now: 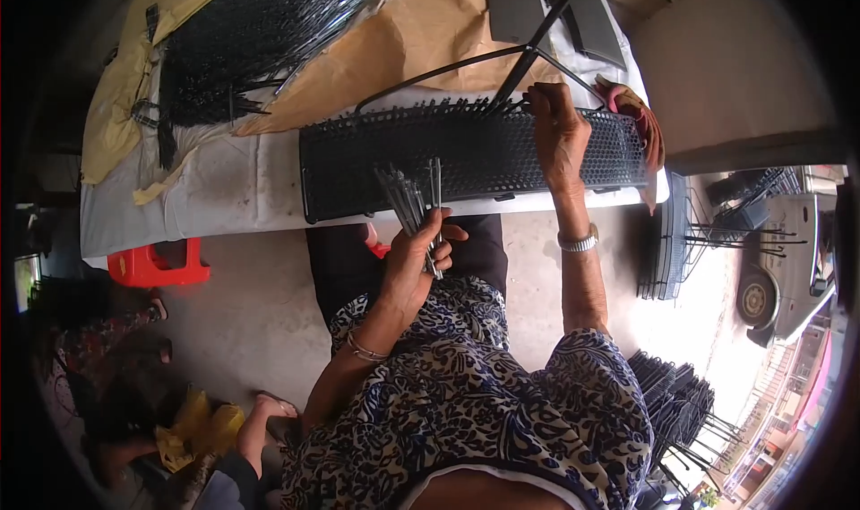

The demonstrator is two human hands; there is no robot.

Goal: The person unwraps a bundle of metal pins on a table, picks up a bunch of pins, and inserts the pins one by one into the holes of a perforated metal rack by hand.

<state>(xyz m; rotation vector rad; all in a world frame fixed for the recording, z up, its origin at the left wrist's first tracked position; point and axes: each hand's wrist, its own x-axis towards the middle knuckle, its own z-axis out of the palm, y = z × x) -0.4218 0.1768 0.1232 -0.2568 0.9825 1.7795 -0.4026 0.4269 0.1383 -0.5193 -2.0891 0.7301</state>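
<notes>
A long black perforated metal panel point(403, 165) lies along the near edge of the table. My left hand point(417, 259) is closed round a bundle of thin, shiny dark strips point(405, 197), held upright over the panel's near edge; one strip stands a little apart from the others. At the panel's far rim, right of its middle, my right hand point(563, 134) has its fingers pinched together. What sits between those fingers is too small to make out. Close beside them, a black wire frame point(530, 51) with thin bent rods rises from the far rim.
A large heap of thin black strips point(242, 44) covers the table's far left, beside brown wrapping paper point(403, 40). Dark flat panels point(515, 8) lie at the far right. A red stool point(159, 264) stands below. Black racks point(672, 402) are stacked at right; people sit at lower left.
</notes>
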